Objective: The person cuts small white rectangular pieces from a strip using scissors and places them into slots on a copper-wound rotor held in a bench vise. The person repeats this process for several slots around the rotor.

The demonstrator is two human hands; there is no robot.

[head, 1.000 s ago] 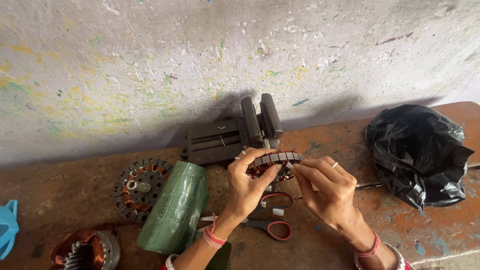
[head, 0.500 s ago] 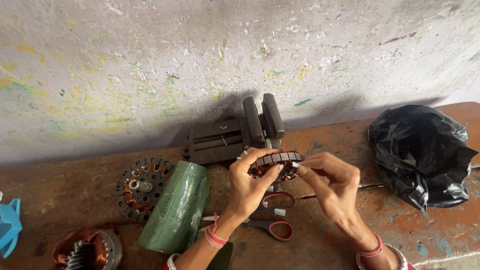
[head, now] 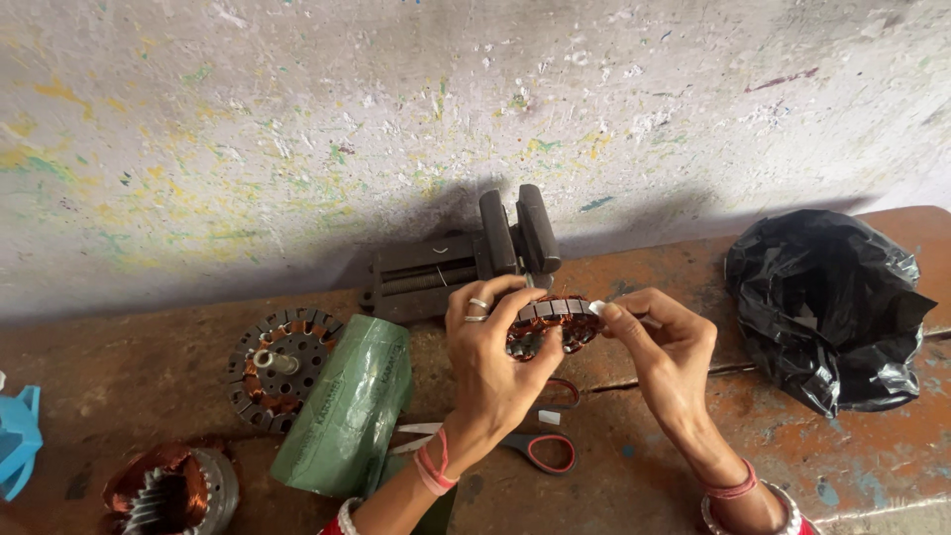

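Head view looks down on your rust-stained workbench, set against a paint-flecked wall. Largest on it is the crumpled black plastic bag at the right, then the dark bench vise by the wall with its jaws standing nearly together. A green wrapped roll lies left of your arm, with a second wound stator beside it and a copper-filled motor part at the bottom left corner. Red-handled scissors rest under your wrists.

Your left hand is clamped around the small wound stator, held up just in front of the vise, above the bench. Your right hand pinches a small white slip at the stator's rim. Compared with a second ago, your right fingers have closed in from a looser, open spread over the rim to a tight pinch at one slot, while the left grip and the stator have barely shifted. I judge this as the slip now being seated at that slot.
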